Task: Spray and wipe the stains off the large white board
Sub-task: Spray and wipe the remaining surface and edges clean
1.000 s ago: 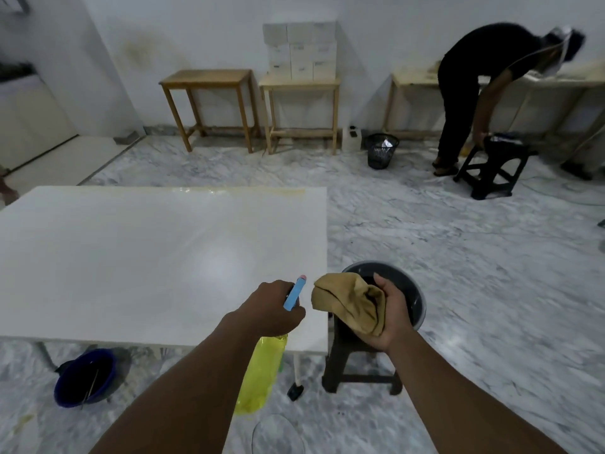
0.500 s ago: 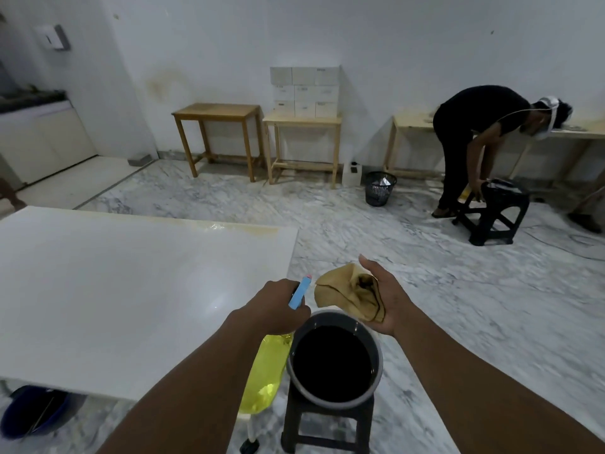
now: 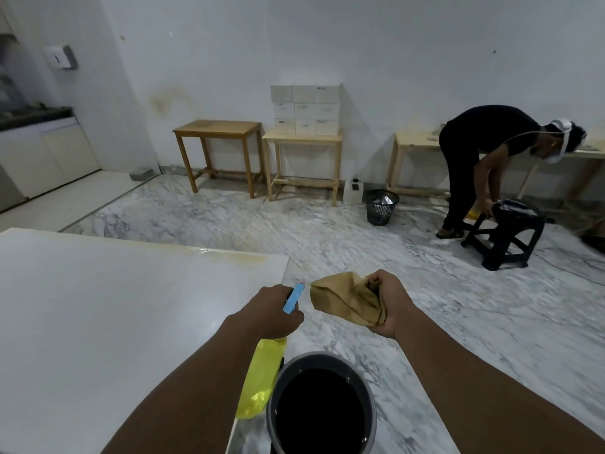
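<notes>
The large white board [image 3: 114,322] lies flat at my left, with a yellowish stain [image 3: 242,257] along its far right edge. My left hand [image 3: 271,311] grips a spray bottle [image 3: 260,378] with a yellow body and a blue nozzle, held at the board's right edge. Just right of it, my right hand [image 3: 391,301] is closed on a crumpled tan cloth [image 3: 345,301], held over the floor beyond the board's corner.
A grey bucket [image 3: 322,360] of dark liquid sits right below my hands. Farther off, a person in black [image 3: 484,158] bends over a black stool [image 3: 505,237]. Wooden tables [image 3: 217,129], stacked white boxes [image 3: 306,108] and a black mesh bin [image 3: 381,206] line the far wall.
The view has risen and moved closer to the bucket. My right hand turned and closed tighter on the cloth. The spray bottle stays in my left hand.
</notes>
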### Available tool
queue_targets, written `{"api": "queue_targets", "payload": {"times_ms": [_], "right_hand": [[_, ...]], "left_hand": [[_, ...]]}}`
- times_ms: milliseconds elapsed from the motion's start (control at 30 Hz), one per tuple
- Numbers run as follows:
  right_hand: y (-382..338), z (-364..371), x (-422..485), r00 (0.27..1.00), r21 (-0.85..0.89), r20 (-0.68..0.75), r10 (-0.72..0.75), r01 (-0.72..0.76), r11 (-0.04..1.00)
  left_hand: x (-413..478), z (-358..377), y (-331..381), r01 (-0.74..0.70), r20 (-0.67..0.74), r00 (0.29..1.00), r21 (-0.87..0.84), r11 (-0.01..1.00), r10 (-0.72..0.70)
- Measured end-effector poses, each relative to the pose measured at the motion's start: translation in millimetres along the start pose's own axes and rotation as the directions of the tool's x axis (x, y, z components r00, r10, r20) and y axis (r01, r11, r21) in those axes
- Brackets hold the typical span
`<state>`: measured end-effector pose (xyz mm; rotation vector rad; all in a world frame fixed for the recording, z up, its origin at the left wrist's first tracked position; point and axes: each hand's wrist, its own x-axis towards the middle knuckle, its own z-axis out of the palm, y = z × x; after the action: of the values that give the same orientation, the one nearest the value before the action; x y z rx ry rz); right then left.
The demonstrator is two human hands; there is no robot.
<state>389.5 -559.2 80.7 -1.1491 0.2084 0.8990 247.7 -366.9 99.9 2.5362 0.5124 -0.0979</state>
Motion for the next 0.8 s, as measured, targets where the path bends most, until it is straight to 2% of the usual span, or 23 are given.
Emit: {"api": "queue_targets", "payload": {"times_ms": [167, 300, 500, 633, 800], "right_hand": [[-35.3, -8.4, 34.6, 0.993, 0.147, 0.117, -0.025, 0.008, 0.989], [-57.4, -14.6, 59.0, 0.978, 0.036, 0.204, -0.035, 0.028, 0.999], [-101.7, -42.0, 129.8, 0.996, -0.112, 0.076, 0.044, -0.035, 0.993], [-137.9, -62.8, 168.1, 0.992, -0.049, 0.105, 0.064, -0.059, 0.997], [-197.1, -95.0, 210.2, 0.971, -0.119, 0.192, 0.14, -0.118, 0.986]], "left_hand": [[47.4, -1.9, 8.2, -0.014, -0.003, 1.0, -0.017, 1.0, 0.014], [85.2, 2.9, 19.4, -0.001, 0.007, 1.0, -0.024, 1.0, 0.001], [148.0, 25.7, 42.9, 0.066, -0.022, 0.998, -0.04, 0.997, -0.067], [183.7, 43.7, 62.6, 0.164, -0.053, 0.984, -0.062, 0.984, -0.168], [233.4, 58.1, 108.8, 0.242, -0.081, 0.965, -0.076, 0.967, -0.248]]}}
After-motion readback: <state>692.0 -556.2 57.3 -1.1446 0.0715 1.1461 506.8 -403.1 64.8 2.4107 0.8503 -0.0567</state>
